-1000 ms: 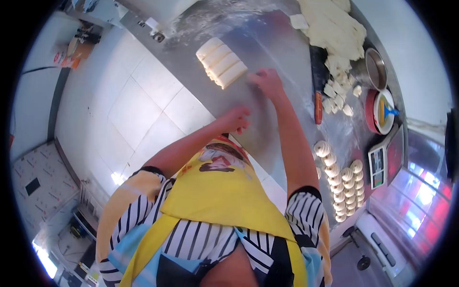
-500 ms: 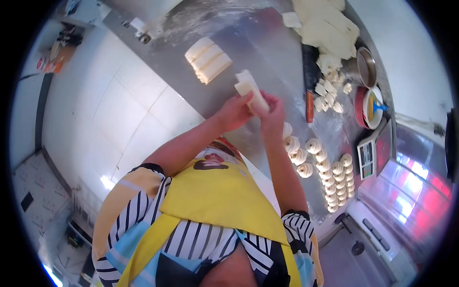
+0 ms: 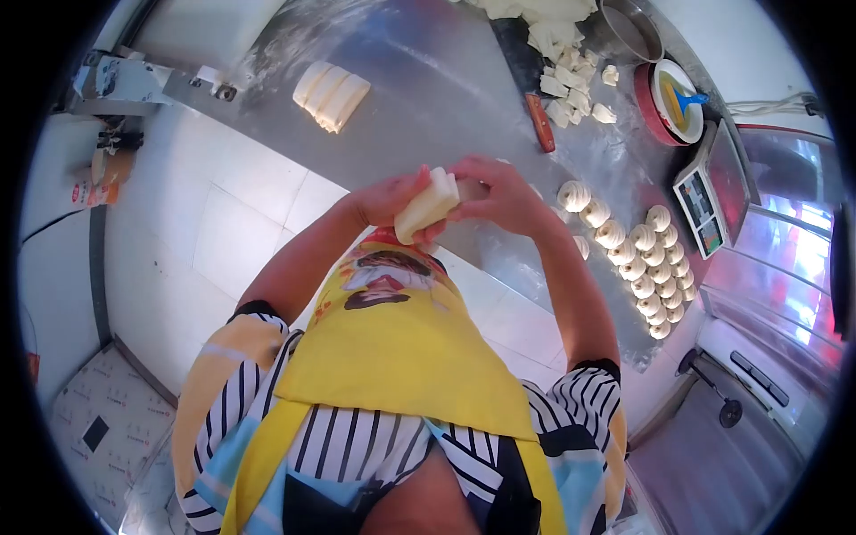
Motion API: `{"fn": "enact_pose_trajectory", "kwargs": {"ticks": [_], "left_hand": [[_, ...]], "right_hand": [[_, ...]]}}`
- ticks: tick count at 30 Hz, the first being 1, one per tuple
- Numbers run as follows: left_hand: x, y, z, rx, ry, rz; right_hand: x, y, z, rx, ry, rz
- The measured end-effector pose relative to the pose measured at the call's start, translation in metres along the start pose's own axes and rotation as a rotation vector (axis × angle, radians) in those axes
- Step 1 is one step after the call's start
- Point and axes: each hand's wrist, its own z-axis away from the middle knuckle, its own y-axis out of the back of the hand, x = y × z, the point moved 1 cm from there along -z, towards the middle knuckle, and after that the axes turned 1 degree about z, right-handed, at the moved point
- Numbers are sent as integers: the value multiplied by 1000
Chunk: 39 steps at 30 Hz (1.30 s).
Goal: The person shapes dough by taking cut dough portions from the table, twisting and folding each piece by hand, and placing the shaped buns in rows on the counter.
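A thick strip of pale dough (image 3: 426,207) is held up in front of my apron, near the table's edge. My left hand (image 3: 392,198) is closed around it from the left, thumb along its upper end. From the other side my right hand (image 3: 501,194) curls its fingers against the dough's right side; its grip is partly hidden. Beyond my left hand, a block of cut dough strips (image 3: 332,94) lies on the metal table (image 3: 410,98). To the right stand rows of coiled dough rolls (image 3: 644,237).
At the back right lie dough scraps (image 3: 571,85) and a knife with a reddish handle (image 3: 539,122). Beside them are a metal pan (image 3: 635,27), a bowl with a blue-handled brush (image 3: 679,100) and a scale (image 3: 700,209). Tiled floor (image 3: 241,205) shows left of the table.
The dough strip has come closer to my body and turned, now leaning the other way. My hands have moved left and nearer to me. The view has shifted.
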Motion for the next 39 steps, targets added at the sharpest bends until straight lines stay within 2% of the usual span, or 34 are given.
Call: {"fn": "enact_pose_trajectory", "kwargs": {"ticks": [3,6,9,12,15,18,21,24,27,29,31,34,37,38,39], "left_hand": [[-6,1,8,59,-54,-5],[0,-8,11,86,-25,44],[11,-4,14,39,-64,-16],[16,3,9,-20,-70,-97],[21,10,16,-9,-174,76],[27,21,19,-61,-138,161],[38,27,22,24,-66,-61],[44,31,24,56,-102,-127],[45,31,25,124,-92,-128],[44,34,26,135,-66,-91],[43,35,27,133,-47,-59],[48,37,30,117,68,-133],[38,47,29,84,262,-369],[34,49,29,80,333,-469],[38,45,30,-14,244,-656]], "right_hand": [[-16,-16,4,90,71,27],[-17,-17,1,78,53,-80],[-27,-14,3,155,47,-226],[-23,-15,-7,208,187,-196],[-4,-19,-18,190,19,-608],[-7,-33,-28,283,3,-799],[-25,-28,-36,266,-45,-721],[-9,-22,-45,231,-103,-731],[-9,-30,-47,316,-59,-365],[-26,-33,-45,370,209,99],[-46,-38,-43,401,355,348],[-26,-32,-44,239,295,693],[-24,-32,-36,97,317,779],[-12,-24,-34,174,248,822],[10,-13,-36,251,185,862]]}}
